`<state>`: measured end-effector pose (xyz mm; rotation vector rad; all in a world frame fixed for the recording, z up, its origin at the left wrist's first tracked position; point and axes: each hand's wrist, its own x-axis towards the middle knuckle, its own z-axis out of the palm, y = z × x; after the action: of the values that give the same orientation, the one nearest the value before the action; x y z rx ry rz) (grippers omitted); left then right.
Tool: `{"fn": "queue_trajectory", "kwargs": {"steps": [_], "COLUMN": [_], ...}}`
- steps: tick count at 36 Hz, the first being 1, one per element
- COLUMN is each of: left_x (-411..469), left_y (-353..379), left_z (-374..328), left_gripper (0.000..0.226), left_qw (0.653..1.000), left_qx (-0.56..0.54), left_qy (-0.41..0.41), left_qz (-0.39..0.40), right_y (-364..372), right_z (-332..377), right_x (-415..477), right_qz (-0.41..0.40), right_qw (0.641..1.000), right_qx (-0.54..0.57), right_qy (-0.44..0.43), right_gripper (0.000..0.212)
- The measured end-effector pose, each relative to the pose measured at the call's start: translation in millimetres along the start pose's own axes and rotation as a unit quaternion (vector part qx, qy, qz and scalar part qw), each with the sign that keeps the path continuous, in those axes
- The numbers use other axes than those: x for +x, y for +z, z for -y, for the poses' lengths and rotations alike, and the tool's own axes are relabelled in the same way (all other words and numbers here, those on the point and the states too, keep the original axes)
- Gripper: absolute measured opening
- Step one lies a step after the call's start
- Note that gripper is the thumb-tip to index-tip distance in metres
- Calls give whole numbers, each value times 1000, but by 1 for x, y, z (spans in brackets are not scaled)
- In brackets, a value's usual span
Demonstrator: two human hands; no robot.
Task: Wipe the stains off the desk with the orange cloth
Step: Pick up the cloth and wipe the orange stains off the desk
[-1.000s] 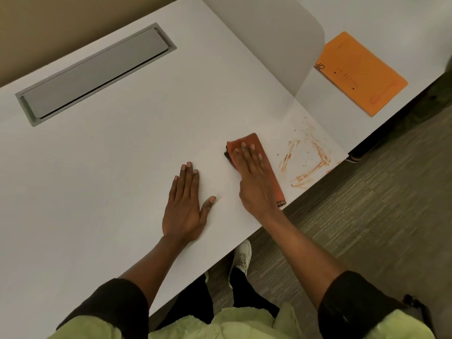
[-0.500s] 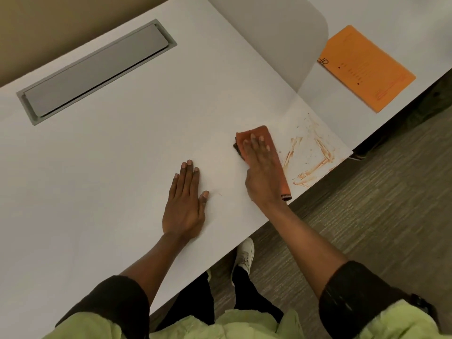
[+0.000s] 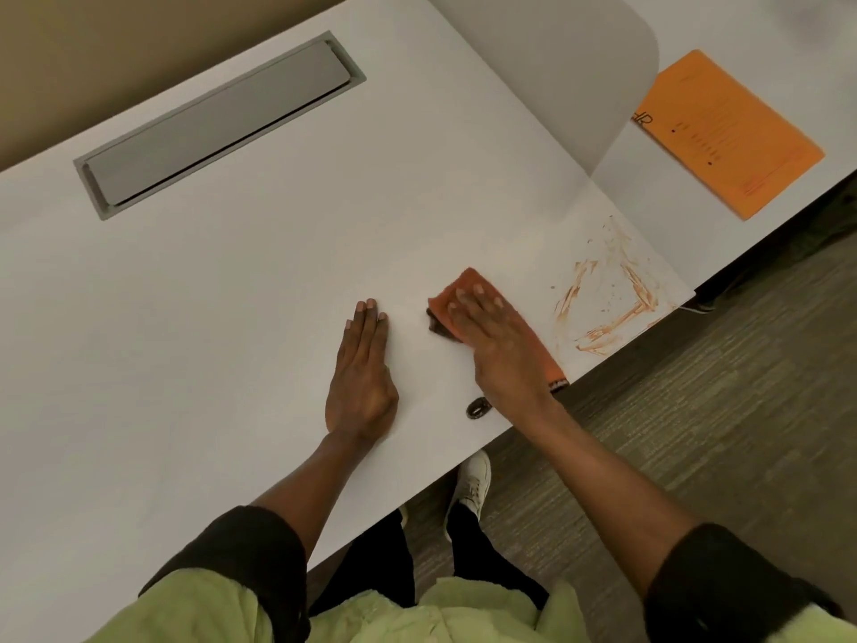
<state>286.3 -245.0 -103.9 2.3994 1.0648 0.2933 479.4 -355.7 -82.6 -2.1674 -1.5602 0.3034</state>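
Head camera, looking down: a smooth white desk (image 3: 232, 317) fills most of the view. The right hand (image 3: 498, 338) lies flat, fingers spread, pressing a folded orange cloth (image 3: 463, 283) against the desktop near the front edge; it is not clenched, only pinning the fabric under the palm. The left hand (image 3: 361, 368) rests open and flat on the bare surface just beside it, holding nothing. Reddish-orange smeared stains (image 3: 607, 299) sit to the right of the cloth, near the desk's corner, apart from it. A small dark spot (image 3: 478, 407) lies by the right wrist. The cloth looks soft, light and limp, so it probably needs steady downward palm pressure or it will bunch while sliding.
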Motion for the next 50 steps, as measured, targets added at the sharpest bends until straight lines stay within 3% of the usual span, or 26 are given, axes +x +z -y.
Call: {"fn": "queue_trajectory", "kwargs": {"steps": [3, 8, 11, 17, 20, 27, 30, 32, 41, 50], "left_x": [-1, -1, -1, 0, 0, 2, 4, 3, 3, 3], "left_y": [-1, -2, -2, -1, 0, 9, 16, 25, 32, 34], "left_z": [-1, -2, -2, -4, -5, -12, -28, -41, -48, -50], "left_gripper": [66, 68, 70, 65, 62, 61, 59, 59, 61, 62], "left_qw": [1000, 1000, 1000, 999, 998, 997, 998, 997, 995, 997], "left_qx": [-2, -1, 10, 39, 52, 40, 41, 55, 70, 58], "left_qy": [-7, -8, -16, -17, -23, -54, -9, 30, 32, 19], "left_qz": [4, 9, 19, 23, 28, 32, 38, 50, 62, 54], "right_y": [15, 26, 13, -22, -23, 2, 6, 2, -20, 4], "right_z": [19, 33, 21, -31, -39, -3, 4, -3, -52, -5], "right_x": [11, -50, -86, -29, 5, -54, -84, -78, 19, -72], "right_qz": [-10, 62, 81, -24, -49, -29, -18, -42, -87, -56], "right_qw": [999, 996, 993, 996, 992, 997, 998, 997, 986, 995], "right_qx": [-5, -26, -42, -26, -38, -23, -20, -22, -33, -19], "right_qy": [38, -58, -72, 79, 111, 60, 50, 59, 141, 83], "right_gripper": [76, 91, 103, 72, 68, 71, 76, 79, 71, 86]}}
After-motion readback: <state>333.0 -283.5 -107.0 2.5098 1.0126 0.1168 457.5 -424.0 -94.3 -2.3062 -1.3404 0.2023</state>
